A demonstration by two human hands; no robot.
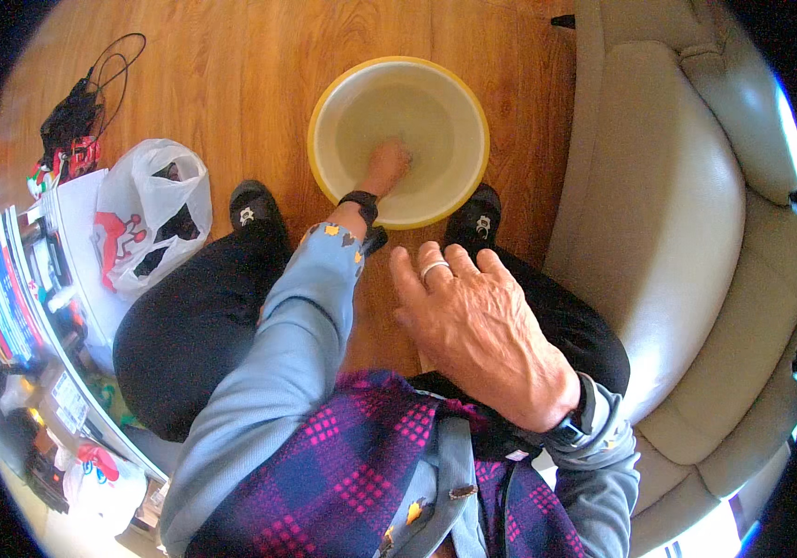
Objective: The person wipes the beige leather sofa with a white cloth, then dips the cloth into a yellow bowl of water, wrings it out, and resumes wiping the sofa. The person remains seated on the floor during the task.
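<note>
A round, pale basin with a yellow rim (482,104) stands on the wood-look floor between my shoes, holding slightly cloudy water. My left hand (389,166) reaches into its lower middle, fingers partly under the water; whether they hold anything is unclear. A dark band circles that wrist, below a blue sleeve cuff with a yellow and grey pattern. Over the gap between my legs, my right hand (485,328) is raised palm down near the basin's near edge, fingers slightly apart, with nothing visible in them. It wears a ring and a dark wristwatch (566,429). Its palm is hidden.
A beige leather sofa (670,209) lines the right side. Left of my black shoe (256,206) lies a white plastic bag (161,188) with a red print. A shelf with books (4,279) runs along the far left. Behind it, a black cable (122,77) lies on the floor.
</note>
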